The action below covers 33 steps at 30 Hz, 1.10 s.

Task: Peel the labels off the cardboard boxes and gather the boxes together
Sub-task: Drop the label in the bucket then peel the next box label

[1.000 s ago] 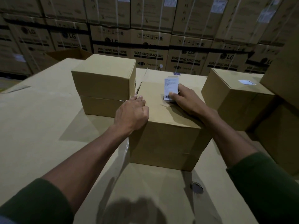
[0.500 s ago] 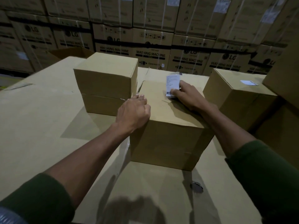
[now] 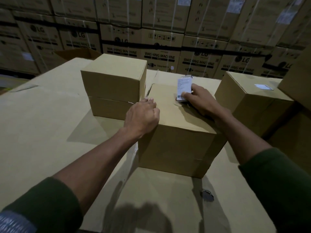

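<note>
Label (image 3: 184,88) between right hand (image 3: 204,102) fingers (image 3: 186,95)

1. Three small cardboard boxes: one at 11 o'clock (image 3: 114,84), one at centre (image 3: 178,132), one at 2 o'clock (image 3: 249,101).
2. Two white labels: one at 1 o'clock (image 3: 184,87), one at 2 o'clock (image 3: 263,86).
3. Two hands: left hand (image 3: 142,117), right hand (image 3: 204,101).

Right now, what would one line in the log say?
left hand: braces middle brown cardboard box | right hand: peeling white paper label upward | right brown box's label: still stuck
</note>
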Each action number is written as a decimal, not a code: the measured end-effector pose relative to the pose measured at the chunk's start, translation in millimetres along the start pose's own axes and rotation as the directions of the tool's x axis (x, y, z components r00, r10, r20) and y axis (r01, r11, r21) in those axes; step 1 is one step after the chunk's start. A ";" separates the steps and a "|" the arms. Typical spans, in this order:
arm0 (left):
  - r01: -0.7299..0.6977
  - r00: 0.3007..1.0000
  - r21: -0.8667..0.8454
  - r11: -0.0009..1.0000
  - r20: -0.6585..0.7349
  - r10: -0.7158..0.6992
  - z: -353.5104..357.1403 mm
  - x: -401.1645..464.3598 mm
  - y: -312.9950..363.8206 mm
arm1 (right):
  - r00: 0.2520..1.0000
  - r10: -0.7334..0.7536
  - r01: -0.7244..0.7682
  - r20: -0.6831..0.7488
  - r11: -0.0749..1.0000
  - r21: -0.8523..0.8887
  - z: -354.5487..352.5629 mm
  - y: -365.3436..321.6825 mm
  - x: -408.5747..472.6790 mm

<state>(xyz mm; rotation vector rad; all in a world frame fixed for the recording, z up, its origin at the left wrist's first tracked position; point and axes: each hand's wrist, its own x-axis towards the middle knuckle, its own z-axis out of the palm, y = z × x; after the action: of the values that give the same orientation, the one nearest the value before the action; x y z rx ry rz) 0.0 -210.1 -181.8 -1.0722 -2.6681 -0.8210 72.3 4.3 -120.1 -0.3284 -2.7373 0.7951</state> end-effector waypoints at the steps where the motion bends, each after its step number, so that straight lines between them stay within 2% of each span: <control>1: 0.001 1.000 0.000 1.000 -0.003 -0.001 0.8 0.5 -0.4 | 1.000 -0.006 0.006 0.006 1.000 -0.001 4.4 -3.2 0.4; 5: 0.042 0.995 -0.026 0.999 -0.092 -0.044 5.1 2.2 -1.9 | 1.000 -0.017 0.017 0.013 0.998 0.053 12.3 -9.8 -18.1; 9: -0.027 0.993 0.080 0.996 -0.110 0.036 2.3 -0.4 -0.9 | 0.999 0.022 -0.012 -0.047 0.978 0.210 7.4 -7.7 -42.4; 12: -0.115 0.988 0.201 0.973 -0.080 0.133 -5.7 -2.6 4.5 | 0.990 0.105 -0.059 -0.098 0.919 0.391 -2.2 -6.5 -55.4; 17: -0.174 0.979 0.352 0.920 -0.037 0.199 -11.0 -1.2 19.9 | 0.942 0.254 -0.058 -0.221 0.770 0.635 -25.3 -3.4 -95.9; 20: -0.227 0.957 0.273 0.935 -0.114 0.266 1.2 -6.8 45.5 | 0.892 0.310 0.001 -0.330 0.727 0.686 -37.2 6.9 -124.4; 24: -0.399 0.887 0.125 0.909 -0.199 0.416 27.8 -21.8 102.8 | 0.800 0.393 0.008 -0.454 0.749 0.663 -53.1 29.4 -163.7; 28: -0.529 0.832 0.053 0.847 -0.160 0.530 59.3 -37.7 156.3 | 0.676 0.489 0.000 -0.552 0.748 0.663 -65.3 63.0 -212.1; 33: -0.632 0.774 -0.024 0.775 -0.077 0.628 106.1 -57.9 213.4 | 0.528 0.597 -0.068 -0.604 0.738 0.671 -72.9 106.2 -286.3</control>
<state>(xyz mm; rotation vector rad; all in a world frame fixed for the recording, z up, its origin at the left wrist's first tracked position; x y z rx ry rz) 193.6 -60.3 -197.6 -1.7699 -2.0005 -0.7489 378.8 44.7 -174.9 -0.8801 -1.4728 1.1717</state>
